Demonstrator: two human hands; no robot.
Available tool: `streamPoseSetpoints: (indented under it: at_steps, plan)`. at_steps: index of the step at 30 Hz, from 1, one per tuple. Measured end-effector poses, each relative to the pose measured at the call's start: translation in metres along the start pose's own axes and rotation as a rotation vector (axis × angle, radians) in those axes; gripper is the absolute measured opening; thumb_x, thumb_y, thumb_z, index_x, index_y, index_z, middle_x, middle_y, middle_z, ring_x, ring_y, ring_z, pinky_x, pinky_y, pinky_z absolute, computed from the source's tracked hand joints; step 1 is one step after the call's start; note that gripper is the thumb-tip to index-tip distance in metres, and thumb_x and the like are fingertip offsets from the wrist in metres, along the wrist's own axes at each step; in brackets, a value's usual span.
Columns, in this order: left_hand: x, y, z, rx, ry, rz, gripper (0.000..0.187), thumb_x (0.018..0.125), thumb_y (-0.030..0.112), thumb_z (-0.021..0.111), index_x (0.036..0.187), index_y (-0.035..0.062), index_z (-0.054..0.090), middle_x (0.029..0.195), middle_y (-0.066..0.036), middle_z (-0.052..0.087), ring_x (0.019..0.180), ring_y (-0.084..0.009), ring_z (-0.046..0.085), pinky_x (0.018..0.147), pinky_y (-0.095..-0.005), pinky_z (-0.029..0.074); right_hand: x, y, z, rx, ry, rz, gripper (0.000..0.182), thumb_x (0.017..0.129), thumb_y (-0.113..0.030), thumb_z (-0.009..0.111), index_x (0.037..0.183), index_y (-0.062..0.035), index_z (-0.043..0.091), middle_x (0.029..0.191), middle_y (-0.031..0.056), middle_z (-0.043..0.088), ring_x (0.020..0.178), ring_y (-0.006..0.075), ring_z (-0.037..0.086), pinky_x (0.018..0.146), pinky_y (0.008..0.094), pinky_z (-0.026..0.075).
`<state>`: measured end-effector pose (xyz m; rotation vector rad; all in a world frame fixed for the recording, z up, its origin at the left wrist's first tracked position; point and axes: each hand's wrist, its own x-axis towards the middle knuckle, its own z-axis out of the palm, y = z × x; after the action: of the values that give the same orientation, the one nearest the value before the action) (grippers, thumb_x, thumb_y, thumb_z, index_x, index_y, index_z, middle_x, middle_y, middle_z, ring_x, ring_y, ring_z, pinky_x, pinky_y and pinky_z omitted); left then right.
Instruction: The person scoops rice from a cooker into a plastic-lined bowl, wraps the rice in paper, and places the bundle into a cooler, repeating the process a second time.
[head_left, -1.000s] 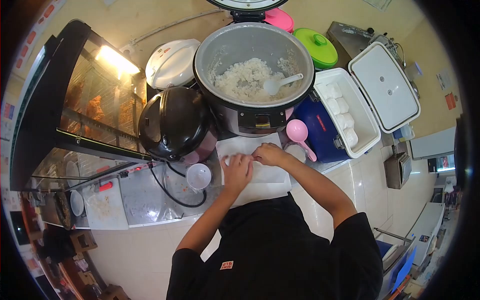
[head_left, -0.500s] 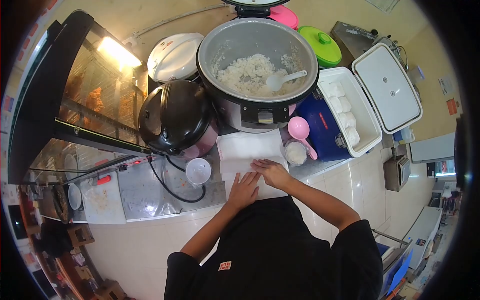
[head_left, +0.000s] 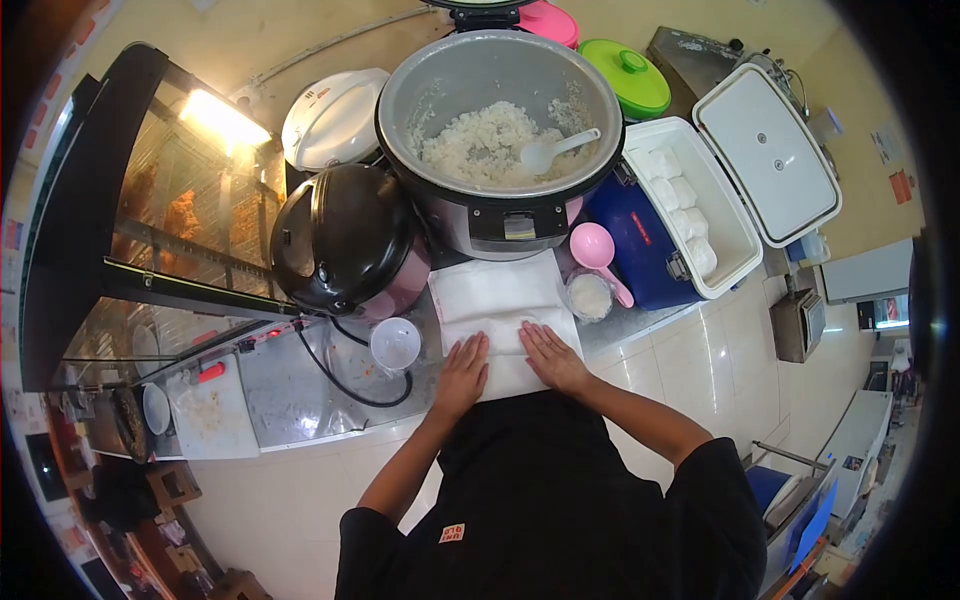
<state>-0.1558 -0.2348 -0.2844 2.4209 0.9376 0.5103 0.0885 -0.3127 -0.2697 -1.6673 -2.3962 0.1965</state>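
Note:
My left hand (head_left: 463,370) lies with fingers stretched out on a sheet of white paper (head_left: 495,283), at the left end of a folded ridge in it. My right hand (head_left: 553,359), also open and flat, presses the right part of the same fold. Something bulky seems to be under the fold, but the paper hides it. Just right of the sheet stand a small clear cup of white contents (head_left: 589,297) and a pink ladle (head_left: 593,245). Beyond the paper is a large cooker pot (head_left: 420,100) of cooked rice (head_left: 480,140), with a white rice paddle (head_left: 555,152) in it.
A closed black rice cooker (head_left: 345,240) and a white bowl (head_left: 395,343) are to the left, near a lit glass cabinet (head_left: 190,210). At right, an open blue cool box (head_left: 640,240) holds several white wrapped bundles (head_left: 683,215). A cutting board (head_left: 215,410) lies far left.
My hands have moved apart along the paper: the left one slid left, the right one slightly right and down. The fold between them now shows more fully. The view has shifted slightly.

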Motion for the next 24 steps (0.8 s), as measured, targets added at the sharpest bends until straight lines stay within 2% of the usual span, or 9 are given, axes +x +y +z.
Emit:
streamPoseSetpoints:
  at_steps: [2,5,9,11,12,15,18,21,24]
  plan:
    - [-0.004,-0.016,0.007,0.07,0.019,0.036,0.044,0.09,0.013,0.062,0.132,0.0068,0.057,0.135,-0.01,0.059,0.129,-0.0242,0.054,0.116,-0.0463,0.031,-0.009,0.008,0.004,-0.108,0.008,-0.035,0.064,0.091,-0.015,0.059,0.148,0.0021,0.037,0.149,0.0213,0.045,0.137,0.0288,0.047,0.119,0.0443,0.03]
    - [0.006,-0.026,-0.007,0.053,0.005,0.042,0.026,0.09,0.013,0.063,0.115,0.0088,0.066,0.12,-0.006,0.067,0.116,-0.0212,0.061,0.111,-0.0458,0.035,-0.013,0.021,0.018,0.076,0.128,0.016,0.059,0.088,-0.012,0.06,0.144,-0.0045,0.044,0.123,0.0195,0.066,0.115,0.0285,0.065,0.105,0.0428,0.046]
    - [0.035,-0.035,-0.006,-0.029,-0.11,-0.161,0.022,0.086,0.017,0.067,0.107,0.011,0.066,0.108,-0.005,0.067,0.104,-0.0228,0.062,0.1,-0.0467,0.038,0.007,0.028,-0.003,0.427,0.018,0.33,0.047,0.084,-0.011,0.067,0.13,-0.0097,0.053,0.09,0.0166,0.072,0.088,0.0316,0.07,0.082,0.0441,0.054]
    - [0.052,-0.018,-0.009,0.137,0.001,-0.227,0.028,0.084,0.02,0.07,0.11,0.0124,0.064,0.106,-0.005,0.066,0.105,-0.024,0.06,0.097,-0.0468,0.038,0.029,0.031,-0.016,0.65,-0.1,0.589,0.044,0.082,-0.011,0.072,0.123,-0.0099,0.054,0.082,0.0165,0.07,0.081,0.0329,0.07,0.075,0.0443,0.054]
    - [0.059,-0.011,-0.01,0.222,0.055,-0.259,0.03,0.083,0.021,0.071,0.111,0.0131,0.064,0.105,-0.005,0.066,0.105,-0.0246,0.059,0.095,-0.0468,0.038,0.043,0.032,-0.028,0.667,-0.188,0.662,0.041,0.08,-0.013,0.076,0.115,-0.0079,0.054,0.089,0.0161,0.07,0.087,0.033,0.069,0.081,0.0452,0.053]
    - [0.077,-0.013,-0.009,0.346,0.082,-0.162,0.034,0.079,0.022,0.073,0.111,0.0147,0.062,0.106,-0.004,0.064,0.111,-0.0259,0.055,0.092,-0.0464,0.038,0.059,0.035,-0.013,0.076,-0.004,0.421,0.043,0.077,-0.017,0.08,0.112,-0.01,0.057,0.094,0.0144,0.069,0.092,0.0324,0.069,0.08,0.0464,0.054]
    - [0.091,-0.026,-0.011,0.24,-0.331,-0.212,0.025,0.08,0.019,0.071,0.103,0.0144,0.063,0.099,-0.006,0.068,0.104,-0.0258,0.06,0.087,-0.0452,0.039,0.072,0.037,-0.018,-0.113,-0.106,0.345,0.039,0.078,-0.021,0.079,0.11,-0.0105,0.058,0.098,0.0124,0.068,0.098,0.0336,0.068,0.079,0.0475,0.055]
    - [0.089,-0.032,-0.007,0.211,-0.432,-0.136,0.015,0.081,0.018,0.068,0.095,0.0131,0.063,0.085,-0.006,0.069,0.091,-0.0263,0.065,0.081,-0.0447,0.041,0.071,0.041,-0.017,0.031,-0.413,0.368,0.033,0.083,-0.025,0.074,0.11,-0.0111,0.06,0.094,0.012,0.067,0.091,0.0343,0.069,0.076,0.0462,0.055]
    - [0.071,-0.028,0.001,0.25,-0.25,-0.076,0.009,0.083,0.018,0.065,0.09,0.0123,0.063,0.076,-0.006,0.069,0.082,-0.0269,0.066,0.079,-0.0437,0.043,0.054,0.032,-0.018,0.046,-0.389,0.382,0.026,0.088,-0.025,0.067,0.109,-0.0106,0.061,0.091,0.0118,0.066,0.083,0.0357,0.069,0.074,0.0463,0.056]
